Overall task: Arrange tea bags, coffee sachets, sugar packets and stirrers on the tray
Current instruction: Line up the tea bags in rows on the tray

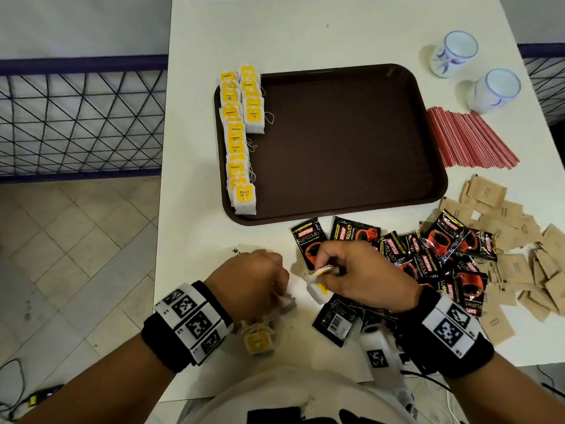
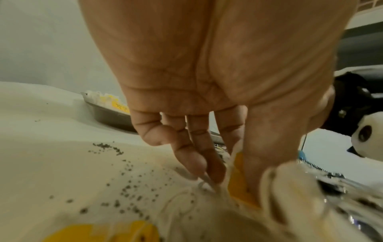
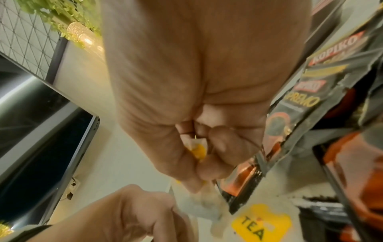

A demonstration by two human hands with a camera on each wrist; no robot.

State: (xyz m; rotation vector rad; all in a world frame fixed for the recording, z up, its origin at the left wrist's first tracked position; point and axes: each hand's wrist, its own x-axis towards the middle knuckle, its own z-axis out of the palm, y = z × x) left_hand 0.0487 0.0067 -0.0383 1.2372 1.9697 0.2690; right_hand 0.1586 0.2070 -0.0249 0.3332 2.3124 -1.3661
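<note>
A brown tray (image 1: 342, 142) holds two rows of yellow-tagged tea bags (image 1: 237, 139) along its left side. Near the table's front edge my right hand (image 1: 324, 270) pinches the yellow tag (image 3: 199, 150) of a tea bag (image 1: 318, 290) between thumb and curled fingers. My left hand (image 1: 275, 289) pinches another tea bag (image 2: 238, 180) against the table just to the left. A further tea bag (image 1: 258, 342) lies under my left wrist. Black coffee sachets (image 1: 422, 255), brown sugar packets (image 1: 519, 240) and red stirrers (image 1: 470, 142) lie beside the tray.
Two white cups (image 1: 454, 53) (image 1: 495, 90) stand at the table's far right. Loose tea grains (image 2: 124, 188) are scattered on the white table by my left hand. A white device (image 1: 377, 347) sits at the front edge. The table's left edge drops to a tiled floor.
</note>
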